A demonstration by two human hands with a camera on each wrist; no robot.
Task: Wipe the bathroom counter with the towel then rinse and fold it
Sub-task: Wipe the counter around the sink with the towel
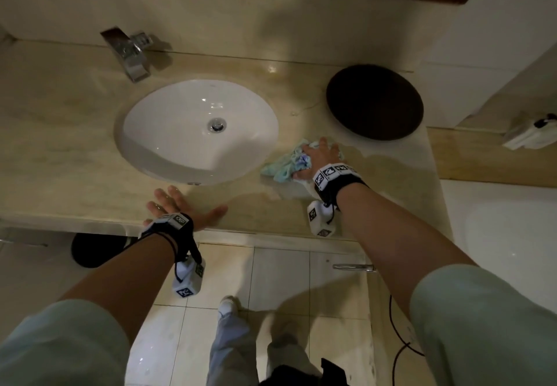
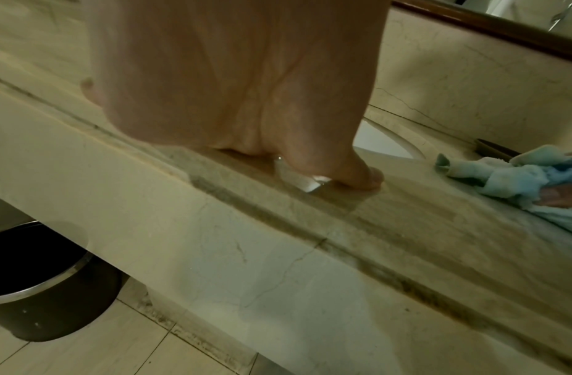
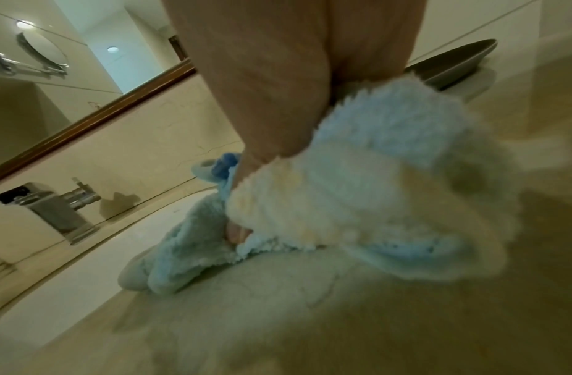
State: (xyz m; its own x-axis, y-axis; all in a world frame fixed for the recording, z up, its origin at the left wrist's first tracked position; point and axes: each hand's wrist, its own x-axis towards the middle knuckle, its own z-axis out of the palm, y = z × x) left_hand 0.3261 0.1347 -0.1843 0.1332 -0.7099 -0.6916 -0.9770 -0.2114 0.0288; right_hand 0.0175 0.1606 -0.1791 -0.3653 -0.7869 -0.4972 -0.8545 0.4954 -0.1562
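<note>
My right hand (image 1: 322,156) lies palm-down on the towel (image 1: 284,165), fingers spread toward the wall and thumb curled into the cloth, pressing it to the bench (image 1: 60,150). My left hand (image 1: 177,207) rests flat on the front edge of the bench below the sink (image 1: 196,132), released, fingers straight, thumb splayed to the right. The towel is bunched, pale blue and cream, just right of the sink and short of the dark dish (image 1: 374,102). Its long axis runs roughly from the sink side toward my right wrist. The faucet (image 1: 129,52) stands behind the sink.
</note>
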